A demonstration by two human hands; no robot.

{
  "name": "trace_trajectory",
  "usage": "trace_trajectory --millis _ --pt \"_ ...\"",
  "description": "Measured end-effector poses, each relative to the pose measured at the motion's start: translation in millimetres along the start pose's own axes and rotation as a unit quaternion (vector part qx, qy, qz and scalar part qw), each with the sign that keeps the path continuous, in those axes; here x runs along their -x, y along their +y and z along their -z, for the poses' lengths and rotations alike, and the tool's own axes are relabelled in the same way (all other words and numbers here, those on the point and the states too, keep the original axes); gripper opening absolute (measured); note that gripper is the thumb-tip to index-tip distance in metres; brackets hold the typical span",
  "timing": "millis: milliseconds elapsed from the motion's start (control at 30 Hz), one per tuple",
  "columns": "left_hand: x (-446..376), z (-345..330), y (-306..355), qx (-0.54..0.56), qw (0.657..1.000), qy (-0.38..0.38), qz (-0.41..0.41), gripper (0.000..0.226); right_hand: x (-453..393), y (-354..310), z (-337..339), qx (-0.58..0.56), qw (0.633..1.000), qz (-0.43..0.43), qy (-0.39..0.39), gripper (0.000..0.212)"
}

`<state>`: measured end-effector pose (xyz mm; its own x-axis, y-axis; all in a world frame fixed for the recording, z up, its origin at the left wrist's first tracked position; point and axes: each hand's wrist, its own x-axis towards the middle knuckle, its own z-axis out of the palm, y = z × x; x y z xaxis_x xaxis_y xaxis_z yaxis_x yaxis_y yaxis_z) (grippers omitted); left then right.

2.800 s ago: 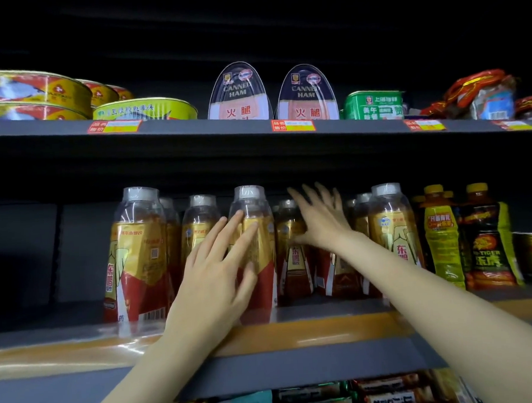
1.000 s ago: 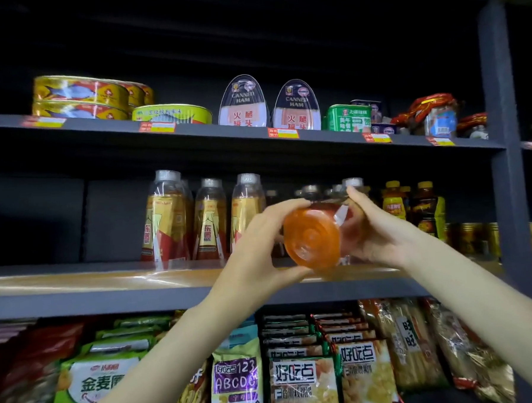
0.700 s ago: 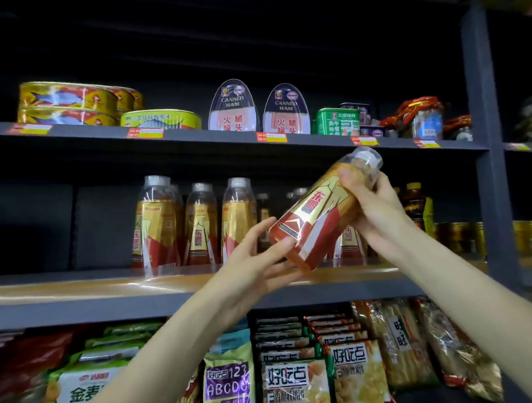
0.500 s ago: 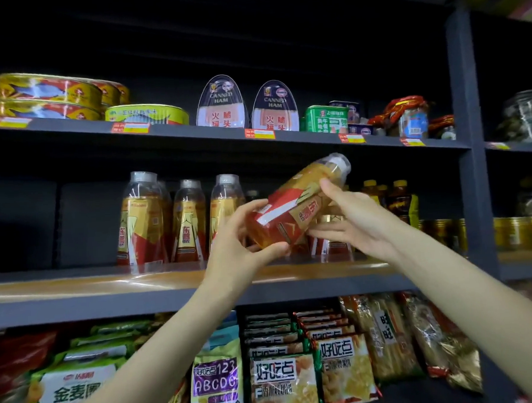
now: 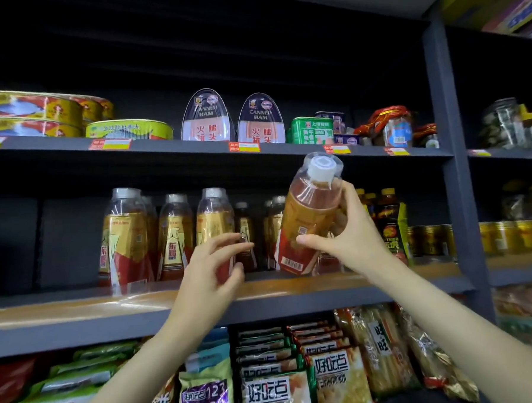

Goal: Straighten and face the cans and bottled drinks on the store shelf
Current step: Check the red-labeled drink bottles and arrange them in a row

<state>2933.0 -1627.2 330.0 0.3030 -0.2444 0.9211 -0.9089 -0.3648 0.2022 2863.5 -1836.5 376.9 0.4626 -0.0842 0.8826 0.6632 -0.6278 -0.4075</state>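
The bottle (image 5: 308, 217) is in your right hand (image 5: 353, 236), off the middle shelf (image 5: 79, 309) and tilted so the white cap (image 5: 320, 167) leans up and toward you, thumb across the front and fingers wrapped behind, so that grip is properly closed on it. Right now you're showing the barcode side, not the brand face, so I'd say twist it in your grip until the front label faces out like its neighbours, then set it down upright in the gap beside the third bottle in the row (image 5: 215, 234) and nudge it flush with the shelf's front edge. Your left hand (image 5: 212, 265) hangs in front of that bottle with fingers loosely curled and holding nothing as far as I can tell, so use it to steady the row, since those tall bottles probably tip easily. Beyond that: canned ham (image 5: 206, 116) and flat fish tins (image 5: 32, 113) on the shelf above, darker yellow-capped bottles (image 5: 389, 219) and gold cans (image 5: 430, 239) to the right, snack bags (image 5: 274, 392) below. Dark shelving, dim aisle.
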Motion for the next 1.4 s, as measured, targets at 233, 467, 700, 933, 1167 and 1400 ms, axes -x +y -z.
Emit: trace_trajectory --millis 233,467,700,933,1167,1400 --pt "-5 -18 16 0.224 0.96 -0.136 0.098 0.065 -2 2 4 -0.221 0.974 -0.037 -0.039 0.075" --pt "-12 -25 16 0.175 0.981 0.031 0.076 0.07 -16 -9 -2 -0.336 0.926 -0.159 -0.064 0.074" --pt "-22 -21 -9 -0.047 0.997 -0.025 -0.051 0.07 -38 -4 -10 -0.234 0.963 -0.131 0.032 0.086" --pt "-50 4 -66 -0.238 0.97 0.004 -0.054 0.055 -65 18 -39 0.125 0.992 -0.014 0.001 0.127" --pt "-49 -6 -91 -0.313 0.947 0.0 -0.068 0.063 -68 48 -59 0.212 0.977 -0.015 -0.006 0.121" --pt "-49 -7 -93 -0.306 0.949 0.005 -0.077 0.061 -84 63 -74 0.409 0.908 -0.07 -0.059 0.116"
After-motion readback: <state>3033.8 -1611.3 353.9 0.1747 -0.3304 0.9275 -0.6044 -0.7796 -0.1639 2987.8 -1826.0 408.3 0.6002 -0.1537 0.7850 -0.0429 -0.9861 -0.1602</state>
